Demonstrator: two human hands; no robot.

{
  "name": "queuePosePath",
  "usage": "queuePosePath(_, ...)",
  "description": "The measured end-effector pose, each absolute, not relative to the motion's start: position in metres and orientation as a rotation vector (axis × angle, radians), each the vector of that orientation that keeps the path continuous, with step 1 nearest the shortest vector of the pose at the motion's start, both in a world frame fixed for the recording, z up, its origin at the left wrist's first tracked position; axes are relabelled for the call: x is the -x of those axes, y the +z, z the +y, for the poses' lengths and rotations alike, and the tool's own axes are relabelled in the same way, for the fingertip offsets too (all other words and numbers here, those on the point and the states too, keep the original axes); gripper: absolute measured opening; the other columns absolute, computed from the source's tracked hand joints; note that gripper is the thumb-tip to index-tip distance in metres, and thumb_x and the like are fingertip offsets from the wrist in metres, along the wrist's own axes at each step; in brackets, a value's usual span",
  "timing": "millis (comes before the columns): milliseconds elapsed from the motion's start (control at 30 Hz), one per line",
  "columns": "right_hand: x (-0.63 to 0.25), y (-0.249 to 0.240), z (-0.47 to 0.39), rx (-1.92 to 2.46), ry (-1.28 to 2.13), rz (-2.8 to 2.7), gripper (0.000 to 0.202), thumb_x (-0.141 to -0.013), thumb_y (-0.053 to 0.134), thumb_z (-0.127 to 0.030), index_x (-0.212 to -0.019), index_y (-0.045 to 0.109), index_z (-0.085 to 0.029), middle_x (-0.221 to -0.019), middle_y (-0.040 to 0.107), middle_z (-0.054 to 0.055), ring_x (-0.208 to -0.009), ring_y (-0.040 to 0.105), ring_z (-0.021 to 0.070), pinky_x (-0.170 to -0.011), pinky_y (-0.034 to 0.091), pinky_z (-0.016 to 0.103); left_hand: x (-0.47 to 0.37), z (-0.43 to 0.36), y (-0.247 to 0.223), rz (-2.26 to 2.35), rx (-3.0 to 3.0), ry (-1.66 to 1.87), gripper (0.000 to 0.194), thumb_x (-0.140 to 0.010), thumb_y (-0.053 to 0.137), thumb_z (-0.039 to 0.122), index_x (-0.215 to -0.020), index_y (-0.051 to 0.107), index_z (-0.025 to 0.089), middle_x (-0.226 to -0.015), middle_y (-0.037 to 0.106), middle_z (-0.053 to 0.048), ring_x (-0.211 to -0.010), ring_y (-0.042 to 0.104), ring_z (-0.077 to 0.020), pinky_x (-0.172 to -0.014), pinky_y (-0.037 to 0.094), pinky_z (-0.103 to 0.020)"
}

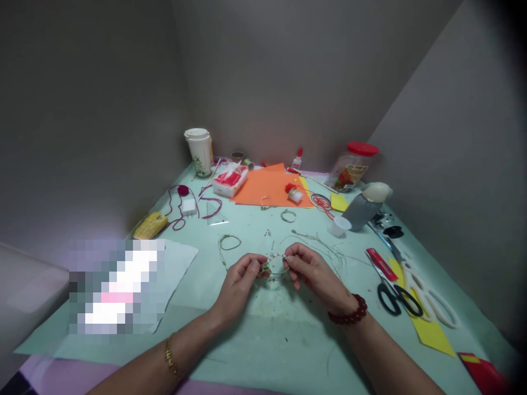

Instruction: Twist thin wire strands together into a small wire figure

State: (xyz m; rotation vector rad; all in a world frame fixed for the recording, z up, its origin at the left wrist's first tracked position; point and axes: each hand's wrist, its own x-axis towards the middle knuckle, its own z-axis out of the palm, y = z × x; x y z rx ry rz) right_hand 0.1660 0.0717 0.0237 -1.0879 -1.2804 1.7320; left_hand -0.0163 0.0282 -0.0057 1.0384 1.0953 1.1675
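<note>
A thin green cord bracelet with small pale beads forms a loop between my two hands, just above the table. My left hand pinches its left side, where a knotted green part shows by the fingertips. On the other side, my right hand grips the loop between thumb and fingers. Another looped green cord lies just beyond my left hand. Loose thin green strands spread behind my right hand, and a small coiled cord rests farther back.
Black-handled scissors, white-handled scissors and yellow paper strips lie at right. A grey bottle and red-lidded jar stand behind them. Orange paper, a tissue pack and a paper cup are at the back.
</note>
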Motion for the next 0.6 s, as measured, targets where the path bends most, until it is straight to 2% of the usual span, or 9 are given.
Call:
queuePosePath(267,-0.1669,0.0230,0.0708,1.082,1.727,-1.293,0.020,-0.081,0.065,-0.034,-0.083,0.053,-0.017,-0.072,0.056,-0.002,-0.053,0.045,0.0065,-0.045,0.041,0.019,0.0148,0.0301,-0.0058,1.064,-1.021,1.152,0.030,-0.090,0.050,0.044,-0.098,0.061,0.017,-0.086,0.061,-0.004,-0.080,0.059,-0.0152,-0.076,0.043,-0.027)
queuePosePath(600,-0.1653,0.0271,0.0686,1.093,1.699,-1.397,0.016,-0.084,0.061,-0.032,-0.084,0.053,-0.017,-0.073,0.055,-0.002,-0.053,0.045,0.0068,-0.045,0.040,0.020,0.0156,0.0293,-0.0042,1.118,-1.128,1.163,0.025,-0.089,0.052,0.042,-0.092,0.062,0.019,-0.084,0.058,-0.002,-0.080,0.051,-0.0141,-0.075,0.039,-0.026)
